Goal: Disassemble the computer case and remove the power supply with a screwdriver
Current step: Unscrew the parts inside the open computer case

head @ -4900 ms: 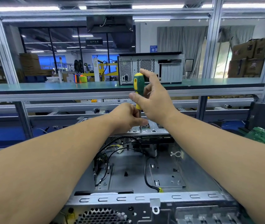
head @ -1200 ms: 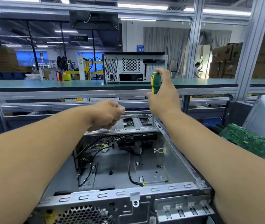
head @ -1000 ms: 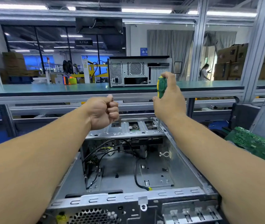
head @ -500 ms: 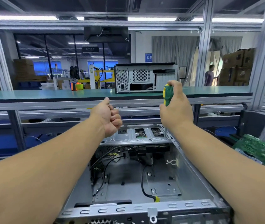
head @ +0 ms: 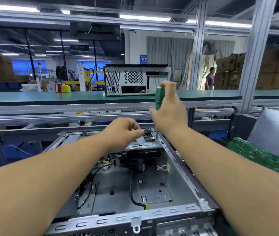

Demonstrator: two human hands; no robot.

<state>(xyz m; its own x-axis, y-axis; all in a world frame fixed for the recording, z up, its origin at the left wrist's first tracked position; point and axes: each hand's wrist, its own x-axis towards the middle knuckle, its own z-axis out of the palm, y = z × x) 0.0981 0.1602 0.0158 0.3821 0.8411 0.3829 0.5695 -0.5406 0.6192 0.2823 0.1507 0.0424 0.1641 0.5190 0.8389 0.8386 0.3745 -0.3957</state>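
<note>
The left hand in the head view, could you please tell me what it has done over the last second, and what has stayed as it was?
The left hand came down from a raised fist to the grey metal bracket at the open computer case's far end, fingers pinched beside the driver tip. The right hand kept its grip on the green-and-yellow-handled screwdriver, upright at the bracket's right corner. The black cables are unchanged.

Computer case [head: 183, 169]: bare sheet metal, dull grey, smooth, stamped slots along rim. Screwdriver [head: 159, 97]: green plastic handle, yellow cap, slight sheen; thin bright metal shaft. Cables [head: 132, 193] inside case: black, matt sheathing. Circuit board [head: 258, 155]: green, bumpy with components. Upper shelf [head: 50, 96]: smooth teal surface, soft gloss. Frame posts [head: 197, 53]: ribbed aluminium, satin. Cardboard boxes [head: 229, 65]: brown, matt.
</note>
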